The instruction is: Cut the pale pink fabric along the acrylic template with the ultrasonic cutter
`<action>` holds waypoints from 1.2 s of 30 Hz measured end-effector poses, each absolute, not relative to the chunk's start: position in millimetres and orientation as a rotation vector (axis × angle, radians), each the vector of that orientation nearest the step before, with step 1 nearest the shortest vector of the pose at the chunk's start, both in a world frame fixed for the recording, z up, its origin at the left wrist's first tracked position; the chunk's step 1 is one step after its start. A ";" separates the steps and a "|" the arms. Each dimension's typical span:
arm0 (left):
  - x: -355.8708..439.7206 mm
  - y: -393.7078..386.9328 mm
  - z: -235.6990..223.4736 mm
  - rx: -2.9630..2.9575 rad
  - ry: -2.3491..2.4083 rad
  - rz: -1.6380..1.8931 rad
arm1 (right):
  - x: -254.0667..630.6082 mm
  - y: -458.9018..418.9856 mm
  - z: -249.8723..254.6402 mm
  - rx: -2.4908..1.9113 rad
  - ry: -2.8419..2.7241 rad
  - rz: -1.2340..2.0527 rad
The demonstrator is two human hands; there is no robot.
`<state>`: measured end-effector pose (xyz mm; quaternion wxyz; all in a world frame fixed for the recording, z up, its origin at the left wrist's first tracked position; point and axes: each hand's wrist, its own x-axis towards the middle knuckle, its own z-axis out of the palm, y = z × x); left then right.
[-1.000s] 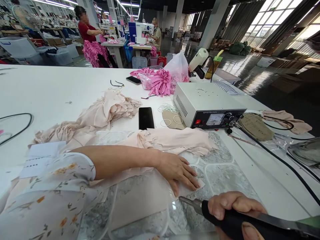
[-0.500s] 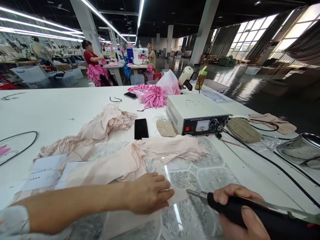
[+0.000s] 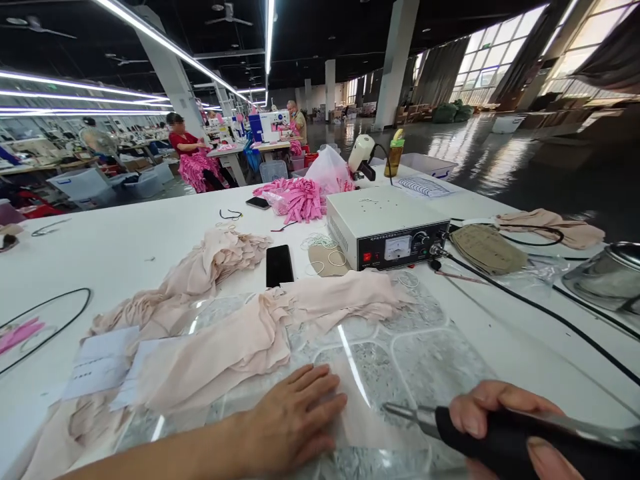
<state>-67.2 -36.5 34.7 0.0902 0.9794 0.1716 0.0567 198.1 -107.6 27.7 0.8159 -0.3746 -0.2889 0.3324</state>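
Observation:
My left hand (image 3: 295, 420) lies palm down with its fingers stretched out on a thin, pale beige fabric piece (image 3: 367, 427). That piece rests on a clear-covered grey mat (image 3: 420, 363). In my right hand (image 3: 515, 397) is a black handheld ultrasonic cutter (image 3: 505, 437); its metal tip points left, just above or at the fabric's right edge, and I cannot tell whether it touches. Beyond my left hand lies a stack of beige fabric strips (image 3: 215, 360). Another beige stack (image 3: 345, 297) sits farther back on the mat.
A control box (image 3: 387, 210) with a meter stands behind the mat; a black cable (image 3: 530, 310) runs from it to the right. A phone (image 3: 279, 265), a crumpled beige fabric pile (image 3: 215, 257), pink strips (image 3: 305, 200) and a metal container (image 3: 607, 277) surround the work.
My left hand has shifted down toward me, its fingers flatter and more spread. The cutter has moved slightly right and down. The camera view has tilted a little.

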 end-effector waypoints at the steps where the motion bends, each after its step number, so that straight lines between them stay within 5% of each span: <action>1: -66.3 -35.2 35.0 2.906 0.493 0.142 | 189.7 -102.3 34.6 -0.805 -0.546 0.721; 36: -53.9 -2.5 48.7 2.879 0.320 0.097 | 165.6 -56.1 31.6 -0.697 -0.406 0.758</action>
